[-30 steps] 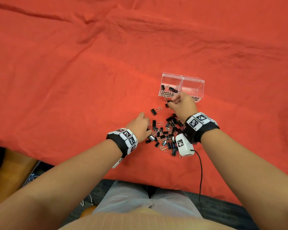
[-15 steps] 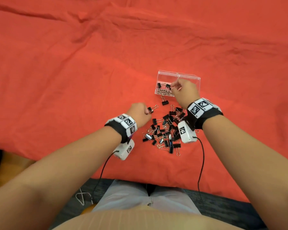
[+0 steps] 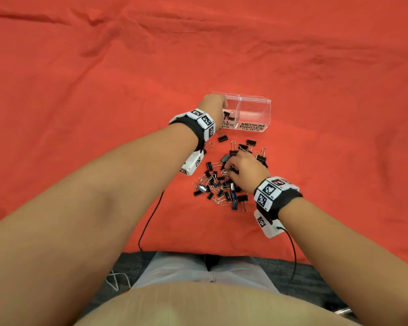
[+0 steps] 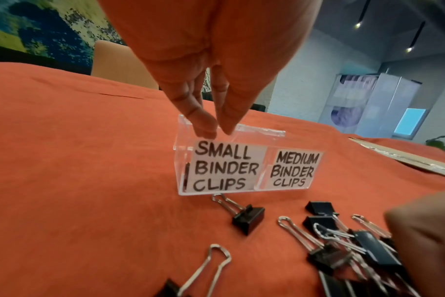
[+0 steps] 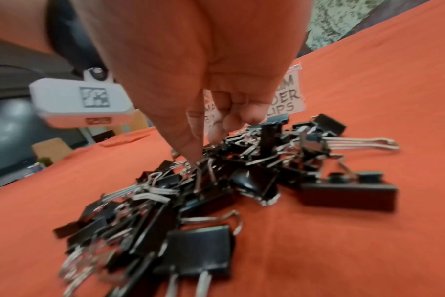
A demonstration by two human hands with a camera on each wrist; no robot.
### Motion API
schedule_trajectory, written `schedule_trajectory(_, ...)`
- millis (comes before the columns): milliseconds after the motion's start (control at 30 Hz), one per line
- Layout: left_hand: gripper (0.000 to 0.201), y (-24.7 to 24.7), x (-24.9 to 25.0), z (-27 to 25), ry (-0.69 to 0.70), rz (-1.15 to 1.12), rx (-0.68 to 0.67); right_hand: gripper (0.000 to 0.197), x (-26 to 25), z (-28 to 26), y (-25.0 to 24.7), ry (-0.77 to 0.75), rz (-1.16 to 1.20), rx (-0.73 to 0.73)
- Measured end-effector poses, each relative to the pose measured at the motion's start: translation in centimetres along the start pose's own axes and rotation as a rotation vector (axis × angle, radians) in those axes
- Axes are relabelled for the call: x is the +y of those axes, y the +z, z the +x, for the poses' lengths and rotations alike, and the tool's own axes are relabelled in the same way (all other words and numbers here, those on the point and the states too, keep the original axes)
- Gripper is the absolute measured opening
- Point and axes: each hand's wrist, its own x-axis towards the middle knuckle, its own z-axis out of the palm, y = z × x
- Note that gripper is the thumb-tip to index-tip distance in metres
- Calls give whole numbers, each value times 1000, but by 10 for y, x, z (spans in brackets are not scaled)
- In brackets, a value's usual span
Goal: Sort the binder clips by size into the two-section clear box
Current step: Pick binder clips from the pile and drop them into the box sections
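Note:
The clear two-section box stands on the red cloth, labelled SMALL BINDER CLIPS and MEDIUM BINDER CLIPS. A few small black clips lie in the left section. My left hand hovers over that section, its fingers straight, pointing down, with nothing visible between them. A pile of black binder clips lies nearer me. My right hand is down on the pile with fingers curled, its thumb and forefinger pinching the wire handles of a binder clip.
A lone clip lies just in front of the box, and others are scattered to the right. The table's near edge runs above my lap. Cables hang from both wrist cameras. A chair back stands beyond the table.
My left hand went from the pile's left side up to the box's small section. My right hand came back from the box down onto the pile.

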Motion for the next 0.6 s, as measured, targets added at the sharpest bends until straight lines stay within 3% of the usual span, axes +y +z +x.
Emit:
schedule_trajectory(133,22,9,-10,-27,53,-96,53,18,8,0,-6,61,75,103)
schedule_trajectory(233,13,18,-23,-60,102,-65,6,16,3,0,-7,54,120,138)
schedule_trajectory(400,12,51,-49,-100,6,53,-223,18,-20,-5,8,-25,-31,-5)
schedule_trajectory(500,20,65,-55,-110,-17,29,-210,26,-23,-5,12,-14,-91,-51)
schedule_trajectory(600,21,71,-54,-114,-10,7,-156,20,-21,-5,14,17,-34,-52)
